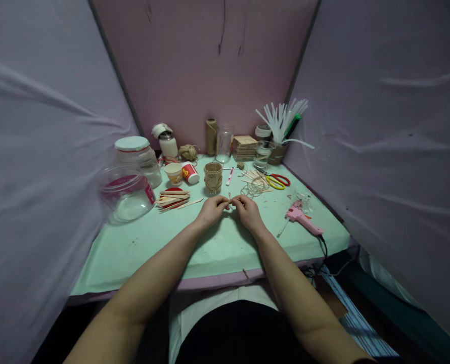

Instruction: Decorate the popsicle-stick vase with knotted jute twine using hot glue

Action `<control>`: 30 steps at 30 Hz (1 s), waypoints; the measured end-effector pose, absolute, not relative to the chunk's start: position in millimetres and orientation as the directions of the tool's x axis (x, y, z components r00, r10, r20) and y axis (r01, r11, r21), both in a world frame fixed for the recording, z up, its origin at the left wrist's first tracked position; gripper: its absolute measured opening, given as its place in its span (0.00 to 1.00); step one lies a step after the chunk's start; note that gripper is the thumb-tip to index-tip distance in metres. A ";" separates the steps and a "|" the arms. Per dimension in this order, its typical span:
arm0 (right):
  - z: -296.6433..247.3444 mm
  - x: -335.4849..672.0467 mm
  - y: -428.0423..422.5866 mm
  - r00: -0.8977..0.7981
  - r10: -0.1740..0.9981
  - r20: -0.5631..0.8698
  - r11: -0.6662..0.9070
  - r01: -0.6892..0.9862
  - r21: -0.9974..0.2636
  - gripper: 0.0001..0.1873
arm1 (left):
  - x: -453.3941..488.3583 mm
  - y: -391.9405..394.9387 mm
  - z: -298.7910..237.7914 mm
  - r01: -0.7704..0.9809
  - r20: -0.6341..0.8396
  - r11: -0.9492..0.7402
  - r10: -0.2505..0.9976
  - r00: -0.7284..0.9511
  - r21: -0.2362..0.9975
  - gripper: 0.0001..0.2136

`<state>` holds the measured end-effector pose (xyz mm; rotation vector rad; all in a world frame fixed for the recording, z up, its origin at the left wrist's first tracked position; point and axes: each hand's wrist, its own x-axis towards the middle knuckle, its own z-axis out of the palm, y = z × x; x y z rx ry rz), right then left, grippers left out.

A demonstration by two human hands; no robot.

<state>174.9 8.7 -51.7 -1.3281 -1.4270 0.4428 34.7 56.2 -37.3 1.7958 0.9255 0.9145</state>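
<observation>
My left hand (212,210) and my right hand (248,211) meet over the middle of the green table cover (141,247), fingers pinched together. Between the fingertips runs a short piece of thin jute twine (231,201); both hands are closed on it. Just beyond the hands stands a small cup wrapped in twine (213,177). A loose coil of twine (253,187) lies to the right of that cup.
Flat wooden sticks (173,198) lie left of the hands, beside clear plastic jars (128,194). A pink glue gun (303,218) rests at right, yellow-and-red scissors (276,180) behind it. Paper cups (182,172), bottles, a twine spool and white glue sticks (281,119) line the back. Cloth walls enclose three sides.
</observation>
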 end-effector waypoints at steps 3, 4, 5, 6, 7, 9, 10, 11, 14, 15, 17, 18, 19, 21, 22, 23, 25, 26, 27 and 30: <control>-50.7 174.6 8.8 0.237 0.879 0.413 0.281 0.443 -0.852 0.12 | 35.3 55.7 -38.7 0.259 0.224 -0.359 0.873 0.434 0.897 0.08; -50.1 174.5 8.6 0.254 0.877 0.408 0.273 0.435 -0.858 0.12 | 35.4 55.1 -38.7 0.271 0.232 -0.371 0.871 0.433 0.888 0.08; -49.3 174.3 8.3 0.273 0.874 0.402 0.265 0.427 -0.865 0.12 | 35.5 54.2 -38.3 0.280 0.240 -0.384 0.868 0.435 0.880 0.08; -48.4 174.2 7.9 0.291 0.871 0.395 0.257 0.417 -0.872 0.12 | 35.6 53.1 -37.7 0.289 0.249 -0.397 0.864 0.437 0.871 0.09; -47.4 174.1 7.5 0.306 0.870 0.388 0.250 0.405 -0.879 0.11 | 35.7 51.9 -37.0 0.296 0.258 -0.410 0.860 0.441 0.863 0.09; -45.5 173.8 6.7 0.319 0.871 0.373 0.240 0.384 -0.891 0.11 | 36.0 49.5 -35.3 0.310 0.267 -0.426 0.856 0.443 0.850 0.09; -44.8 173.6 6.4 0.319 0.874 0.366 0.238 0.376 -0.896 0.11 | 36.2 48.4 -34.5 0.318 0.269 -0.429 0.857 0.440 0.846 0.10; -44.2 173.4 6.1 0.318 0.877 0.362 0.236 0.370 -0.898 0.11 | 36.3 47.7 -33.9 0.324 0.268 -0.428 0.859 0.436 0.844 0.10; -43.8 172.9 5.6 0.311 0.879 0.361 0.242 0.361 -0.901 0.11 | 36.1 47.0 -33.0 0.306 0.271 -0.416 0.866 0.421 0.856 0.10; -44.0 172.7 5.6 0.310 0.879 0.362 0.245 0.357 -0.901 0.11 | 35.8 47.2 -32.9 0.296 0.271 -0.412 0.867 0.418 0.862 0.10; -44.6 172.5 5.6 0.307 0.881 0.360 0.250 0.345 -0.905 0.12 | 35.1 47.8 -32.8 0.286 0.271 -0.408 0.868 0.416 0.867 0.09; -44.7 172.4 5.5 0.306 0.883 0.357 0.250 0.338 -0.907 0.12 | 34.8 48.0 -32.7 0.289 0.271 -0.409 0.868 0.415 0.866 0.09; -44.7 172.3 5.4 0.306 0.884 0.354 0.249 0.333 -0.910 0.11 | 34.5 48.1 -32.4 0.295 0.273 -0.412 0.868 0.414 0.862 0.09; -44.4 172.3 5.3 0.309 0.885 0.349 0.249 0.320 -0.914 0.11 | 34.5 47.5 -31.4 0.311 0.278 -0.419 0.869 0.410 0.853 0.10; -44.1 172.2 5.3 0.312 0.885 0.346 0.249 0.309 -0.918 0.11 | 34.6 46.9 -30.8 0.316 0.279 -0.421 0.869 0.408 0.850 0.10; -44.0 172.2 5.4 0.318 0.885 0.341 0.251 0.293 -0.923 0.11 | 34.9 46.2 -30.1 0.320 0.279 -0.421 0.871 0.404 0.849 0.10; -44.1 171.9 6.0 0.326 0.885 0.332 0.259 0.247 -0.934 0.11 | 35.7 44.8 -29.1 0.316 0.277 -0.414 0.875 0.397 0.854 0.10; -44.5 171.8 6.5 0.329 0.886 0.327 0.265 0.219 -0.939 0.10 | 36.1 44.2 -28.8 0.308 0.277 -0.409 0.877 0.394 0.859 0.11; -45.0 171.6 7.0 0.333 0.887 0.321 0.270 0.190 -0.944 0.10 | 36.4 43.8 -28.6 0.298 0.276 -0.404 0.878 0.391 0.865 0.11; -47.2 171.1 8.5 0.347 0.891 0.293 0.266 0.125 -0.956 0.13 | 36.6 43.5 -28.9 0.277 0.269 -0.389 0.882 0.387 0.879 0.11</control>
